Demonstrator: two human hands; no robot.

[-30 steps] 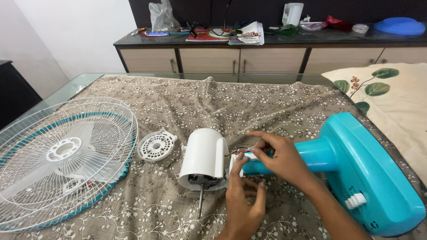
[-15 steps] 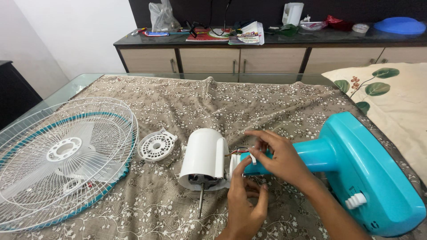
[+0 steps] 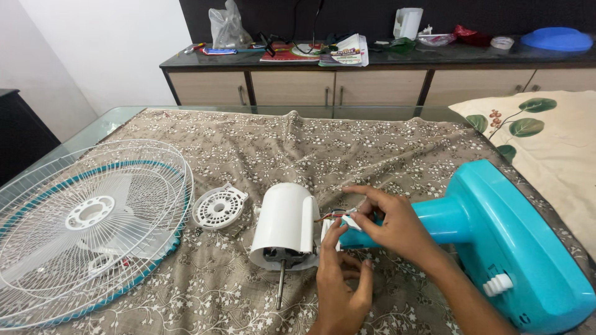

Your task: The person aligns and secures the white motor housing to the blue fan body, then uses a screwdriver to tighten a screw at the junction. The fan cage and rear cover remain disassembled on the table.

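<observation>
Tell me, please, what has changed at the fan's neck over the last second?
Very little: the left hand crept slightly up toward the joint, and the right hand still pinches the white part beside the wires. The motor housing, turquoise stand and fan guard stayed put.

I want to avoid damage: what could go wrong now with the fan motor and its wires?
1. Thin wires run between the white motor housing and the turquoise stand neck; the right hand and left hand pinch there, so a pull might tear them.
2. The bare motor shaft points toward the person and might get bent.
3. The fan guard overhangs the table edge and may slide off.
</observation>
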